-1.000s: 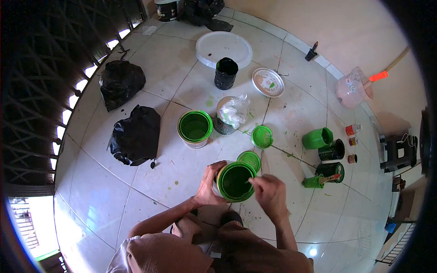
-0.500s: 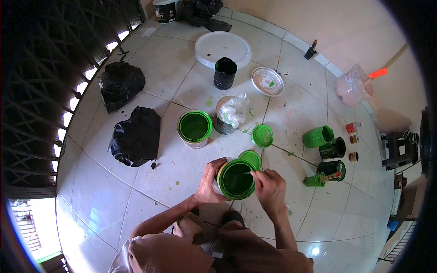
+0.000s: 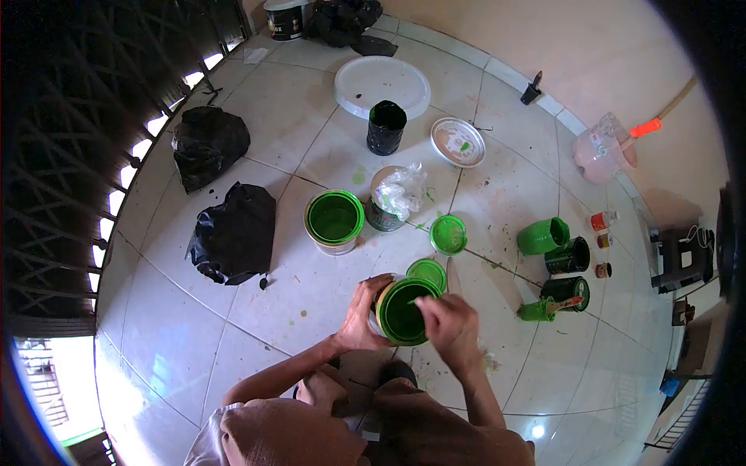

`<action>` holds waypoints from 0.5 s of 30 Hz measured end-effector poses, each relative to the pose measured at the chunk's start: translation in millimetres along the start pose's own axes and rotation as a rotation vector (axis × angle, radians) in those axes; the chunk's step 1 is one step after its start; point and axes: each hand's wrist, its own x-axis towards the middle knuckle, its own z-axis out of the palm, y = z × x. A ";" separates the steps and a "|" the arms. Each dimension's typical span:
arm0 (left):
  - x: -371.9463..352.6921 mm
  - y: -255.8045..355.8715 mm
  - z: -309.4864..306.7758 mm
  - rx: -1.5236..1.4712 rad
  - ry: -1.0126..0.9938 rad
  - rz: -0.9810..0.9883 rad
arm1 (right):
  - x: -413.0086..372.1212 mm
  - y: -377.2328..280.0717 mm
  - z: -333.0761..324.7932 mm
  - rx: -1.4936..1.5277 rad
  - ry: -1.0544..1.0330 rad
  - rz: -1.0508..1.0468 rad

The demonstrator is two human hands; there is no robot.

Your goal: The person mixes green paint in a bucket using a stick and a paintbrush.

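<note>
Paint can (image 3: 384,317), single, tilted over the floor (image 3: 272,318): my left hand (image 3: 356,322) curls its fingers around the side; my right hand (image 3: 451,330) pinches a thin, mostly hidden implement (image 3: 414,301) at the mouth. Beyond, two green lids (image 3: 448,234); farthest, one bucket (image 3: 284,23) lettered "…OX".

"What's the left grip (image 3: 359,318) holding?"

"The side of a tilted, round, green-rimmed can (image 3: 383,309)."

"And the right grip (image 3: 451,322)?"

"At its mouth, pinching a thin implement (image 3: 414,301), mostly hidden."

"What's near?"

"On the white tiled floor (image 3: 268,330), an upright, open, silvery metal tin (image 3: 335,249), just beside crumpled clear plastic (image 3: 402,191)."
</note>
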 end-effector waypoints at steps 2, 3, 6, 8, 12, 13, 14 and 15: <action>-0.3 2.4 -2.9 -0.001 -0.002 -0.013 | -0.9 7.0 -12.9 -0.063 -0.040 0.062; 1.6 4.2 -6.5 0.006 0.004 -0.020 | -0.7 8.9 -17.0 -0.098 -0.057 0.091; 5.2 4.4 -3.9 0.009 0.001 -0.017 | -4.9 2.4 0.3 0.030 -0.004 -0.003; 3.5 4.0 -2.3 0.007 -0.010 -0.009 | -1.4 1.0 1.2 0.014 0.004 -0.006; 3.1 6.0 -6.8 0.010 -0.014 -0.019 | -6.4 9.2 -11.3 -0.026 -0.059 0.045; 4.4 6.4 -8.4 0.015 -0.005 -0.030 | -9.2 6.3 -7.7 -0.008 -0.065 0.032; 5.3 5.9 -6.7 0.020 -0.011 -0.010 | -10.4 0.3 -1.4 0.011 -0.071 0.019; 5.2 5.2 -3.5 0.026 -0.018 0.008 | -10.7 -2.5 2.9 0.033 -0.080 0.007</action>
